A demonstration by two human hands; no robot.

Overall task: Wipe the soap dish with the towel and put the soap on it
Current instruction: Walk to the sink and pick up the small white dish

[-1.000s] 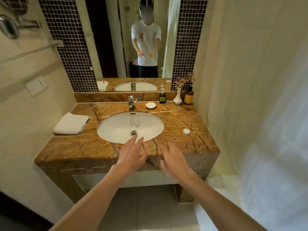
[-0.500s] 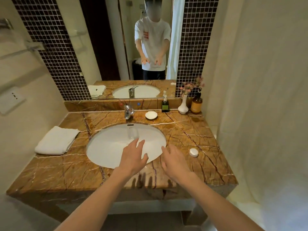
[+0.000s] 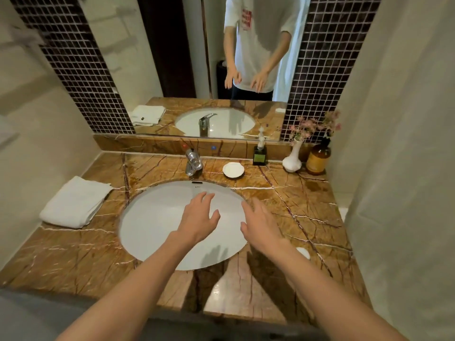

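Note:
A small white soap dish (image 3: 233,169) sits on the marble counter behind the basin, right of the tap. A folded white towel (image 3: 75,202) lies at the counter's left end. The round white soap (image 3: 304,253) rests on the counter right of the basin, partly hidden by my right wrist. My left hand (image 3: 200,219) hovers over the basin with fingers spread, holding nothing. My right hand (image 3: 261,225) hovers over the basin's right rim, open and empty too.
The white basin (image 3: 152,222) fills the middle of the brown marble counter (image 3: 307,205). A chrome tap (image 3: 193,163), a green pump bottle (image 3: 260,153), a white vase with pink flowers (image 3: 293,159) and an amber bottle (image 3: 318,158) stand along the back. A pale curtain (image 3: 398,168) hangs at right.
The view has come closer to the counter and tilted down. Both open hands have moved forward over the basin. Towel, dish and soap have not moved.

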